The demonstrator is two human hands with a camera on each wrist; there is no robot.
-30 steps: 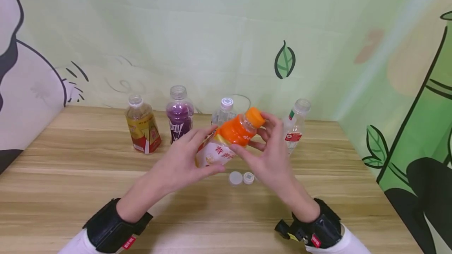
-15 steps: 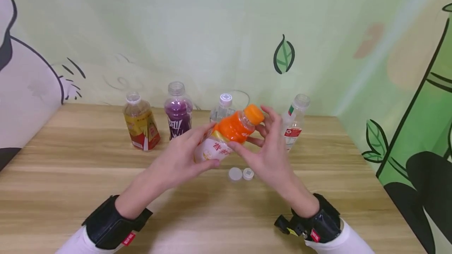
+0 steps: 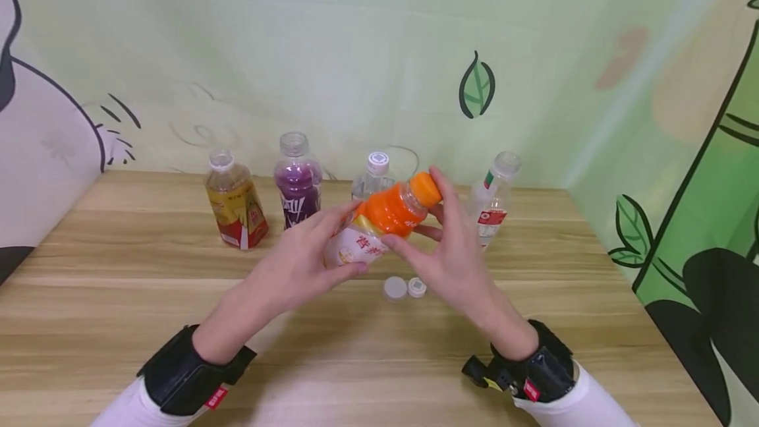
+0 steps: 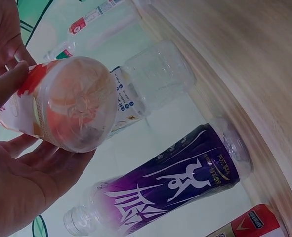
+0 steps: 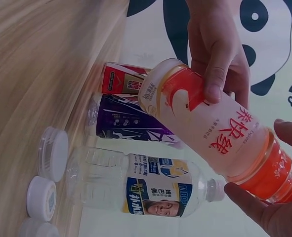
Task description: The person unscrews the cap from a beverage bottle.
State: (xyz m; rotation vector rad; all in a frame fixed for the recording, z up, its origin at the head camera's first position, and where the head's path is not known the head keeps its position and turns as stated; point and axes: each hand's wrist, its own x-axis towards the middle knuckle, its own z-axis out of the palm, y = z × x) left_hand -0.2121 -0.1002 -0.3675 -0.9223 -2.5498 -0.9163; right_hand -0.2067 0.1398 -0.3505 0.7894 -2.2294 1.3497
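Observation:
A drink bottle [image 3: 370, 232] with an orange upper part and a white label is held tilted above the table, its orange cap [image 3: 425, 190] up and to the right. My left hand [image 3: 299, 259] grips its lower body; the left wrist view shows the thumb and fingers round it near the clear base. At the neck end is my right hand [image 3: 453, 256], with the thumb by the shoulder and the index finger against the cap. The right wrist view cuts the cap off. Behind it stands a clear bottle [image 5: 104, 177] with a white cap, partly hidden in the head view.
A yellow-and-red bottle [image 3: 237, 209] and a purple bottle [image 3: 298, 183] stand uncapped at the back left of the wooden table [image 3: 356, 361]. An uncapped clear bottle [image 3: 492, 216] with a red label stands right. Loose white caps [image 3: 395, 288] lie below the hands.
My right hand's index finger has come down against the orange cap, where a gap showed half a second ago. The head view has tilted slightly. Both hands keep hold of the bottle.

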